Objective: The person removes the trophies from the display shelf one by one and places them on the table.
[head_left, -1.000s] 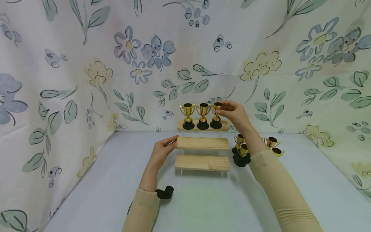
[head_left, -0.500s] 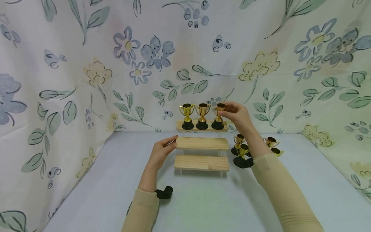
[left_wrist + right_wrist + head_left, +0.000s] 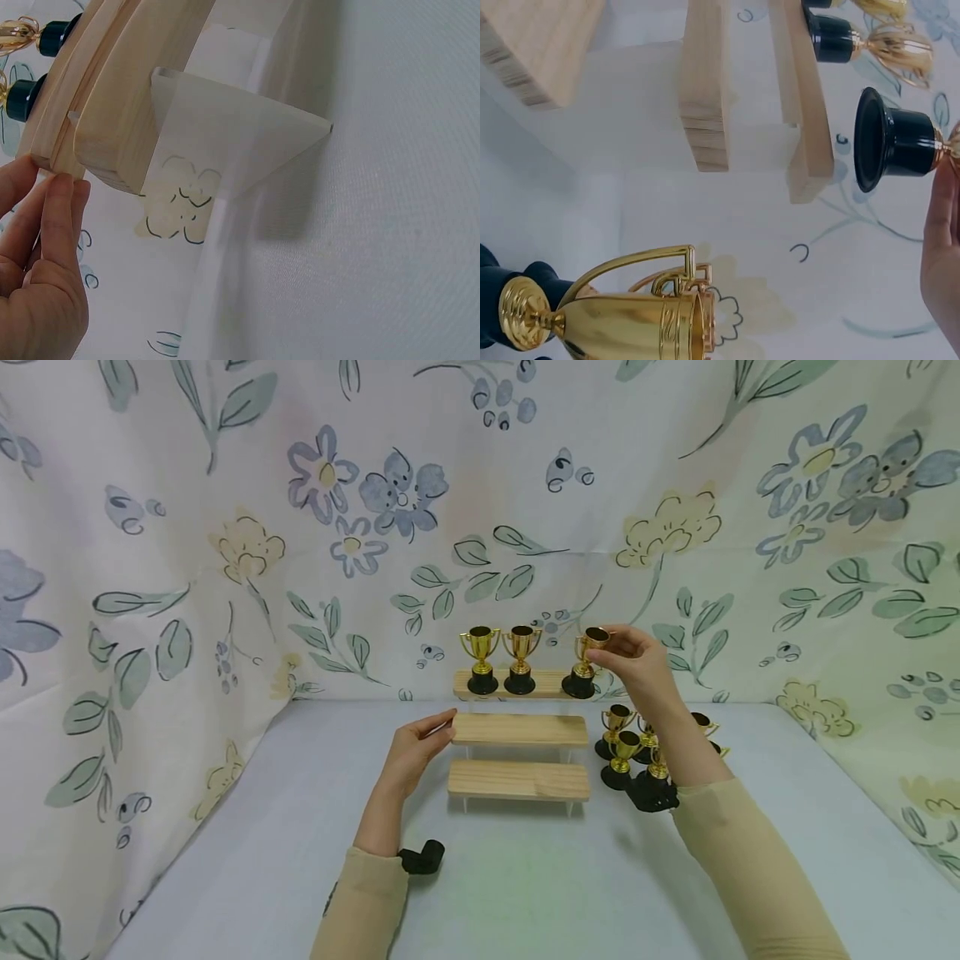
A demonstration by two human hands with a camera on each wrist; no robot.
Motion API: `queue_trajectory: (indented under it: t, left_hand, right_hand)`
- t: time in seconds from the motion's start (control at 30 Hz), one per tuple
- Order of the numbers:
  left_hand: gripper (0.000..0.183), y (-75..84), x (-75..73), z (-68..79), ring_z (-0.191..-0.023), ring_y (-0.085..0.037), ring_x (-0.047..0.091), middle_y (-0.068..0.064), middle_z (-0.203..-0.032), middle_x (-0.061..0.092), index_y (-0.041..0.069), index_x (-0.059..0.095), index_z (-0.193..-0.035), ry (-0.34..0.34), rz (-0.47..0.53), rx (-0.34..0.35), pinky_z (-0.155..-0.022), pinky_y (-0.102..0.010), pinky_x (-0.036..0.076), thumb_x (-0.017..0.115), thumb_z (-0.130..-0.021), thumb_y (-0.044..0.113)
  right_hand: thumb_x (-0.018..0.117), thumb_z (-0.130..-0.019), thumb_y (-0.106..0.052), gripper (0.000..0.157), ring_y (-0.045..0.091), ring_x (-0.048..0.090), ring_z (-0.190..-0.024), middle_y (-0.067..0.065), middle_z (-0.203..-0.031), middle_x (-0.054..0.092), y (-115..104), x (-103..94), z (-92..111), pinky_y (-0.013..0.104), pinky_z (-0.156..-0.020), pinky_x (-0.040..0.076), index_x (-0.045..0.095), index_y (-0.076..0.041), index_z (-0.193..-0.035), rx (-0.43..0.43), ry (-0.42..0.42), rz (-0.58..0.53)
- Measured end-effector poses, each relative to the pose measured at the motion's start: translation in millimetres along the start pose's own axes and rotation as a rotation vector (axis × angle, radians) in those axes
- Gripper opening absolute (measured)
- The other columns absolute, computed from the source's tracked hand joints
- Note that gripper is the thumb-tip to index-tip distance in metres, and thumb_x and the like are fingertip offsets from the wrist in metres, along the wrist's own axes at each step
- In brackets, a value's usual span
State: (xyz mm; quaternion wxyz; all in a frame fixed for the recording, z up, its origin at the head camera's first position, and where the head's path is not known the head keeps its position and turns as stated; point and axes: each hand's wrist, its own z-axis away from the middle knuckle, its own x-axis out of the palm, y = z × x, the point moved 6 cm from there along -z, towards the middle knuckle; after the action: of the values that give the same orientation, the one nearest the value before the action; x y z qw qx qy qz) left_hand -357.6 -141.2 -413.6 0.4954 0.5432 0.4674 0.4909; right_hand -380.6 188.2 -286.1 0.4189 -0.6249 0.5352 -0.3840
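Observation:
My right hand (image 3: 641,668) pinches a small gold trophy cup (image 3: 583,672) near its cup, at the right end of the top wooden board (image 3: 551,684). In the right wrist view the trophy's black base (image 3: 900,142) is lifted apart from that board. Two more gold trophies, one yellower (image 3: 482,660) and one more coppery (image 3: 520,660), stand upright on the board's left part. My left hand (image 3: 412,756) pinches the left end of the middle board (image 3: 521,728) between thumb and fingers. The lower board (image 3: 517,780) holds nothing. These boards form a three-step display stand.
Several gold trophies (image 3: 622,760) with black bases stand on the white table right of the stand, some behind my right forearm. A floral cloth (image 3: 337,610) hangs behind the stand. White translucent supports (image 3: 225,135) carry the boards.
My right hand has moved the third trophy to the right, away from the other two, and it now hangs off the board. The left hand keeps its hold on the stand.

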Motion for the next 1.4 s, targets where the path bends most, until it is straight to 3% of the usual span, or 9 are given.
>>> queue_trajectory:
  t: [0.23, 0.6, 0.83, 1.03, 1.4]
  left_hand:
    - [0.044, 0.7, 0.4, 1.1, -0.111, -0.001, 0.061, -0.016, -0.149, 0.051, 0.0, 0.055, -0.139, 0.009, 0.005, -0.008, -0.093, -0.011, 0.054, 0.061, -0.096, 0.003]
    - [0.044, 3.1, 0.5, 2.5, -0.126, -0.013, 0.057, -0.016, -0.15, 0.05, 0.001, 0.054, -0.14, 0.015, -0.01, -0.009, -0.096, -0.013, 0.053, 0.061, -0.096, 0.003]
    - [0.045, 2.5, 1.2, 2.4, -0.132, -0.019, 0.053, -0.015, -0.151, 0.049, 0.0, 0.053, -0.14, 0.008, 0.003, -0.019, -0.097, -0.013, 0.053, 0.06, -0.096, 0.003]
    - [0.045, 3.1, 2.6, 2.9, -0.134, -0.021, 0.051, -0.015, -0.151, 0.049, 0.001, 0.053, -0.141, 0.006, 0.0, -0.019, -0.097, -0.013, 0.053, 0.06, -0.096, 0.004]
    - [0.045, 2.1, 1.7, 1.8, -0.131, -0.018, 0.053, -0.015, -0.15, 0.049, 0.001, 0.054, -0.14, 0.019, -0.004, -0.025, -0.098, -0.014, 0.053, 0.06, -0.096, 0.003]
  right_hand:
    - [0.073, -0.089, -0.008, 0.029, 0.002, 0.064, -0.084, -0.014, -0.089, 0.069, -8, -5.7, 18, 0.013, -0.081, 0.056, 0.065, -0.021, -0.113, -0.03, 0.008, 0.032]
    - [0.071, -0.089, -0.003, 0.028, 0.0, 0.065, -0.084, -0.014, -0.091, 0.069, -9, -20.1, 43, 0.012, -0.078, 0.057, 0.066, -0.021, -0.11, -0.076, 0.041, 0.056]
    - [0.069, -0.09, -0.002, 0.029, -0.001, 0.066, -0.084, -0.015, -0.093, 0.069, -3, -27.3, 58, 0.013, -0.078, 0.058, 0.065, -0.022, -0.111, -0.032, 0.042, 0.041]
    - [0.071, -0.09, -0.006, 0.028, -0.002, 0.066, -0.085, -0.015, -0.096, 0.068, 2, -34.7, 72, 0.011, -0.075, 0.057, 0.064, -0.021, -0.112, -0.027, 0.063, 0.12]
    - [0.069, -0.088, 0.004, 0.031, 0.001, 0.067, -0.083, -0.014, -0.095, 0.07, 13, -42.3, 93, 0.013, -0.074, 0.059, 0.067, -0.018, -0.11, -0.031, 0.03, 0.025]
